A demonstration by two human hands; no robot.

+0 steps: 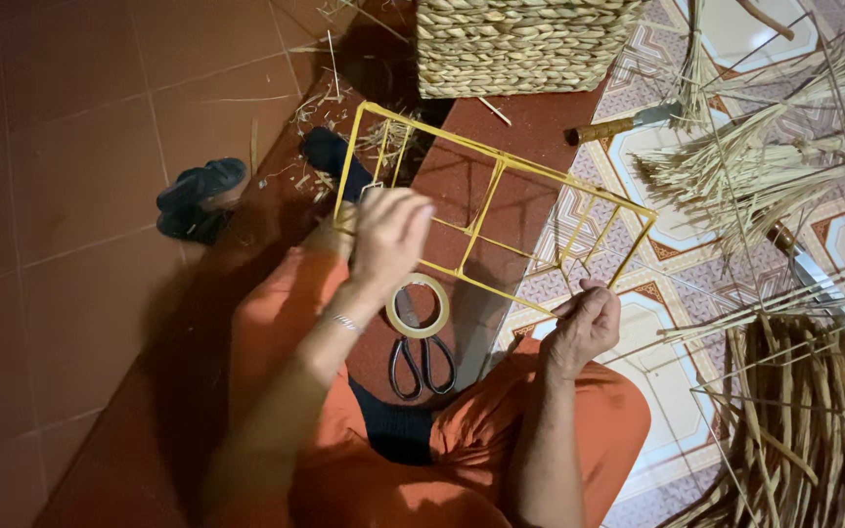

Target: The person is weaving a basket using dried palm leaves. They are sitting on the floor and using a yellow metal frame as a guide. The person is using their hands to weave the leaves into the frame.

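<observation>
Both hands are on a yellow wire frame (pixel 486 210) held tilted over the lap: the left hand (pixel 390 235) has its fingers curled round the near-left edge, and the right hand (pixel 584 323) pinches the frame's lower right corner. Below it on the red floor (pixel 80 176) sit a ring-shaped tape roll (pixel 418 305) and black-handled scissors (pixel 422 362), with a woven basket (pixel 515 44) at the top and bundled dried reeds (pixel 794 411) on the right.

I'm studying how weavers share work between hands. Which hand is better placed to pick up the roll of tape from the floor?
Probably the left hand: it grips the near-left edge of the yellow wire frame, almost directly above the tape roll and scissors. The right hand pinches the frame's far corner, farther from the tape.
</observation>
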